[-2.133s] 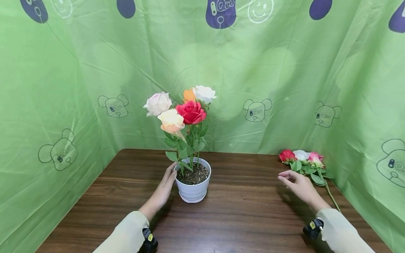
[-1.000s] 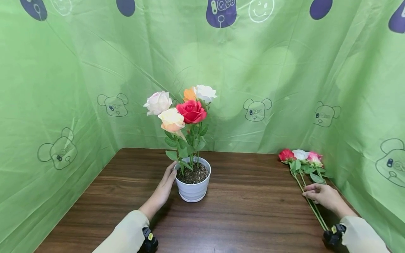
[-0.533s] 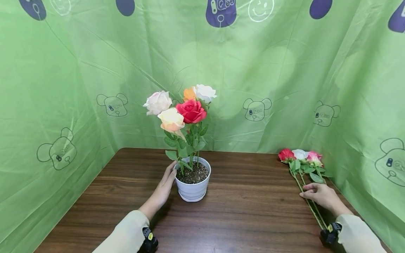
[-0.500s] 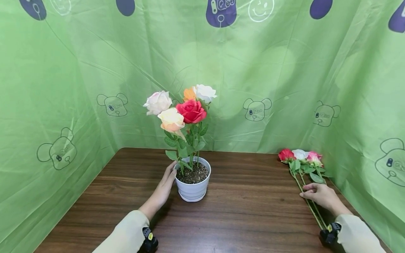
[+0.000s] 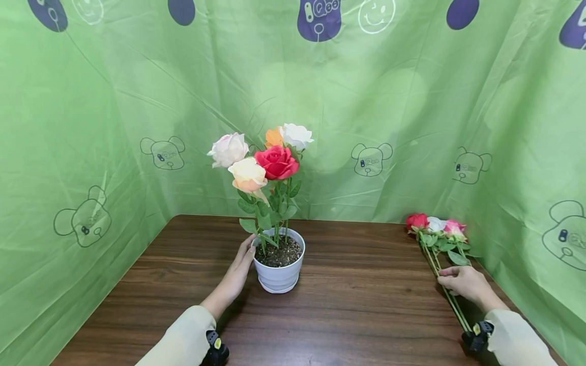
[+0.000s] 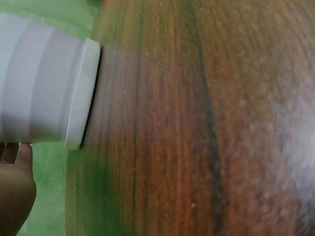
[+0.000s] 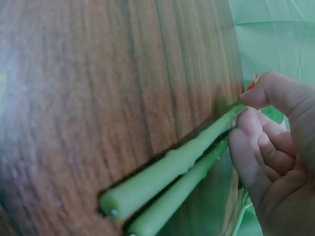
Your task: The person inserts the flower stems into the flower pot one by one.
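Observation:
My left hand [image 5: 237, 269] rests its fingers against the left side of a white flowerpot [image 5: 279, 278]; the left wrist view shows fingertips touching the pot's wall [image 6: 44, 83]. Upright artificial roses stand in the pot's soil, among them a red one [image 5: 276, 162], a peach one [image 5: 247, 175] and a white one [image 5: 296, 136]. At the right, my right hand [image 5: 469, 284] pinches the stem of a lying red rose [image 5: 417, 221] between thumb and finger. In the right wrist view that green stem [image 7: 172, 164] lies beside a second stem [image 7: 182, 196].
A white rose [image 5: 436, 224] and a pink rose [image 5: 455, 229] lie beside the red one near the table's back right corner. The brown wooden table [image 5: 357, 305] is enclosed by a green printed curtain [image 5: 339, 91].
My right hand has moved right and down to the lying stems and taken hold of one. The lying red rose has shifted slightly right. My left hand stays at the pot.

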`<action>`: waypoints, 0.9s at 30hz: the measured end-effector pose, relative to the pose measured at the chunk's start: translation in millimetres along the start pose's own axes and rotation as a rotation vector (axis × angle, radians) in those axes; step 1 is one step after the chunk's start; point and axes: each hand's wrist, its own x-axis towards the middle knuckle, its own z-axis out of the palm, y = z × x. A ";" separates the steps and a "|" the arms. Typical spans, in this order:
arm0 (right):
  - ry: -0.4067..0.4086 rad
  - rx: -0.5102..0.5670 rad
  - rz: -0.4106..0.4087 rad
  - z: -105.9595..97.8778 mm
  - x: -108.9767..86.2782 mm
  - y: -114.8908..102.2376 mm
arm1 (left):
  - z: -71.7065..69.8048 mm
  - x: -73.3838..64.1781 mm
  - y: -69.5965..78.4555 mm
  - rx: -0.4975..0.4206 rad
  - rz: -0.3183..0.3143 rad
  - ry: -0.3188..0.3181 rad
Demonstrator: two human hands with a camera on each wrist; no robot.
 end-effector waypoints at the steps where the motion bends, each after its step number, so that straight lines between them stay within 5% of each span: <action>1: 0.001 -0.005 0.006 -0.5 -0.2 -0.5 | -0.1 0.1 -0.1 0.000 -0.001 0.000; 11: 0.027 -0.013 0.003 -1.1 -2.7 -1.5 | -0.7 0.2 -0.6 -0.006 0.002 0.003; 27: 0.071 0.175 -0.113 5.6 -3.0 -19.2 | -0.5 -0.8 1.0 0.003 -0.007 -0.001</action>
